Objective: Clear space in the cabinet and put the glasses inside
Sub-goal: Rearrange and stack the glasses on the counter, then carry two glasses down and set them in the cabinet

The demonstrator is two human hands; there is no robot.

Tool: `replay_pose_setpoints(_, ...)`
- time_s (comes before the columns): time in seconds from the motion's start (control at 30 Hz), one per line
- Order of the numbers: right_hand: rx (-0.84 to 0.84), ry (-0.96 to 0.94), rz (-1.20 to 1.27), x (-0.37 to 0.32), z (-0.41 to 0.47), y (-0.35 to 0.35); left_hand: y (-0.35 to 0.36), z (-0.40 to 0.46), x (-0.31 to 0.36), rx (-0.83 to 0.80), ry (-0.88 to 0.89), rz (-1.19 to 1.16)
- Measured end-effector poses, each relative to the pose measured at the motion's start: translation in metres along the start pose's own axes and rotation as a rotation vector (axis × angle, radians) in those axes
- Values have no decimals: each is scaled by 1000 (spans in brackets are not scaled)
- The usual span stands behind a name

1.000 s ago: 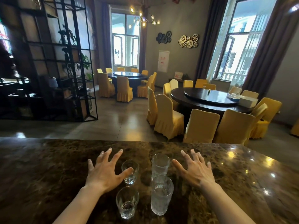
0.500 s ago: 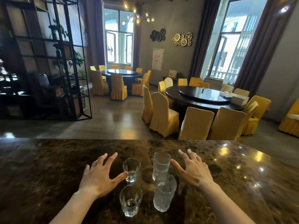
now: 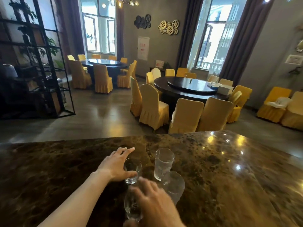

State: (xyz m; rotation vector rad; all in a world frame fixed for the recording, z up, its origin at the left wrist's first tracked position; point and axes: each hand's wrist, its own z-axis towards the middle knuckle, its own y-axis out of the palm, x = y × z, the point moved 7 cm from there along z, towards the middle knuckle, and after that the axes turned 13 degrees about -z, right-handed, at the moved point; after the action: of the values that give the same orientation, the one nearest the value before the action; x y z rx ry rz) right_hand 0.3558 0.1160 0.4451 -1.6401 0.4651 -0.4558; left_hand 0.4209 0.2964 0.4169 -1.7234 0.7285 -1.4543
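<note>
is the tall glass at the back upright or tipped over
Upright. The far tall glass stands base down on the marble counter, open rim up, clear of both hands.

We see a dark brown speckled marble counter (image 3: 221,169) in front, and behind it two round dark wooden tables (image 3: 185,89) with yellow-covered chairs (image 3: 153,108) around. At the left stands a black metal shelf (image 3: 41,63), and gold gear-shaped decorations (image 3: 168,27) hang on the grey wall.

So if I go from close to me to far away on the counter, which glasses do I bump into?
Near short glass under the right hand → near tall glass → far short glass by the left hand → far tall glass, all on the marble counter.
</note>
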Motion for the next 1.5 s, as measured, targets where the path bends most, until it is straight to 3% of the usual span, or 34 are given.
replay_pose_setpoints(0.17, -118, 47, 42, -11, 18, 38, 27, 17, 8, -92, 92, 6)
replay_pose_setpoints(0.43, -61, 87, 28, -5, 37, 43, 29, 12, 4, 28, 117, -32)
replay_pose_setpoints(0.57, -112, 86, -3, -7, 22, 40, 14, -16, 0, 106, 74, -18)
replay_pose_setpoints(0.8, -51, -4, 33, -24, -73, 31, -14, -132, 24, 214, 6, -24)
replay_pose_setpoints(1.03, 98, -86, 14, -26, -210, 32, 19, -287, 96, 294, -49, -18)
replay_pose_setpoints(1.23, 36, -112, 28, -35, -310, 75, 94, -400, 124, 283, -133, -12)
replay_pose_setpoints(1.5, -108, -69, 21, -47, -363, 125, 163, -466, 115, 214, -192, -90)
